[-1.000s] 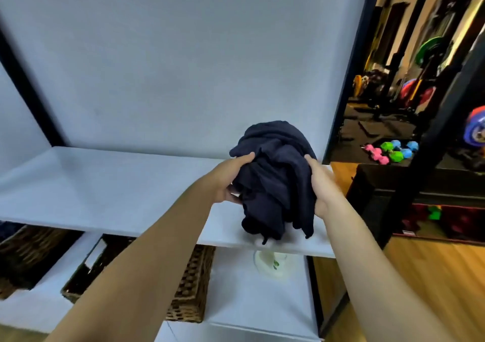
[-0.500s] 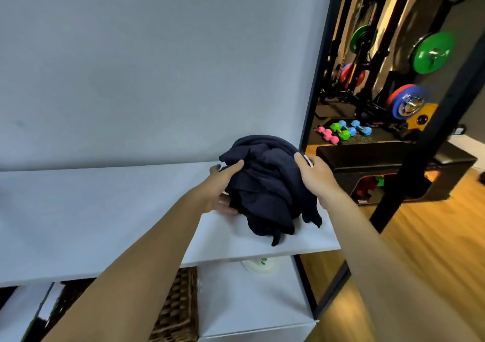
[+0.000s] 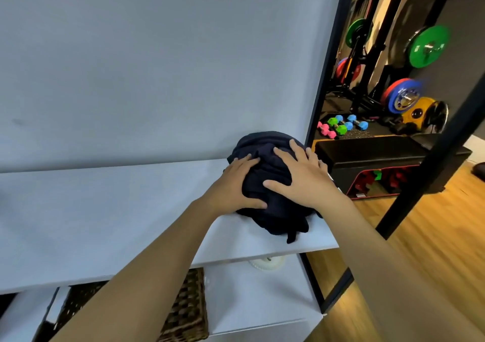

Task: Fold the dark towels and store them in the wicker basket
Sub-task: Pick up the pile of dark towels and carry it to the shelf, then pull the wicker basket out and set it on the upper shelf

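The left hand [image 3: 233, 184] lies on the near-left side of a bundle of dark towels [image 3: 273, 184], fingers spread and lightly curved over the cloth with the thumb along its lower edge; the right hand [image 3: 301, 181] rests flat on top, fingers splayed and straight, pressing rather than gripping. Both hands touch the bundle with a strip of cloth showing between them. The bundle sits crumpled at the far right end of the white surface [image 3: 105, 223], against the wall, with a few loose corners hanging over the front edge. The cloth looks soft, limp and light (it slumps into folds under the palms), so it will probably sag and need the flat top to be spread on; a sensible hold would be two corners of one edge, once a single towel is teased from the heap. How many towels are in it cannot be told. The wicker basket [image 3: 189, 312] stands on the shelf below, partly hidden behind the left forearm. To the right, coloured dumbbells [image 3: 341, 126] lie on a gym floor.
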`<state>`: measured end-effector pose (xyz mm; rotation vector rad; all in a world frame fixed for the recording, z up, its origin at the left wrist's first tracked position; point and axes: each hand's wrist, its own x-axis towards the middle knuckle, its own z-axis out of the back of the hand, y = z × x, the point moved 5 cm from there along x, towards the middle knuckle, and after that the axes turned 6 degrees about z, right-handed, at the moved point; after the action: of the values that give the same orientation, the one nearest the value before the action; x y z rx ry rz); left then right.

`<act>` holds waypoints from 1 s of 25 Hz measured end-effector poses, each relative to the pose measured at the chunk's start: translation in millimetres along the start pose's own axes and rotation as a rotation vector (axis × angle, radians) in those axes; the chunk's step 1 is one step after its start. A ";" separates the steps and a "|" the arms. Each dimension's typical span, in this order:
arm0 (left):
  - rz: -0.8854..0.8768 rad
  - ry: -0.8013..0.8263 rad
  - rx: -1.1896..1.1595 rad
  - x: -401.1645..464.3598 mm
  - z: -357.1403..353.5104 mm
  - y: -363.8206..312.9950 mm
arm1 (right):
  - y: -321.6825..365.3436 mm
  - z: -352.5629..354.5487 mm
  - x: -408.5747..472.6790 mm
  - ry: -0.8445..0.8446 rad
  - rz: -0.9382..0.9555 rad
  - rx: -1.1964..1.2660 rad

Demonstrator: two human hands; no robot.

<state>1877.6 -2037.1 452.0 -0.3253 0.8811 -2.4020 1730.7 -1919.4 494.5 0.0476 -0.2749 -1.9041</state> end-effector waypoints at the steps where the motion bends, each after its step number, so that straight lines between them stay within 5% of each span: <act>1: 0.004 -0.008 -0.014 -2.4 5.3 2.4 | 6.0 2.2 0.5 -0.028 0.008 -0.053; 8: 0.129 -0.283 0.116 -100.2 39.5 63.1 | 116.1 -35.0 -24.9 -0.238 0.376 -0.012; 15: 0.212 -0.687 0.306 -281.3 79.5 143.4 | 244.6 -134.1 -78.9 -0.123 0.704 0.177; 19: 0.204 -0.703 0.376 -367.1 62.9 202.3 | 293.3 -194.1 -127.9 -0.151 0.852 0.168; 21: 0.345 -0.597 0.336 -406.9 45.8 247.0 | 298.4 -234.6 -144.8 -0.100 0.788 0.152; 25: 0.707 -0.365 0.126 -447.4 25.8 318.3 | 264.3 -299.2 -147.2 0.046 0.298 0.124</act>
<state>2386.0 -1993.4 247.6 -0.3221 0.5486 -1.6641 2075.6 -1916.4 245.3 0.1271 -0.3484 -1.5871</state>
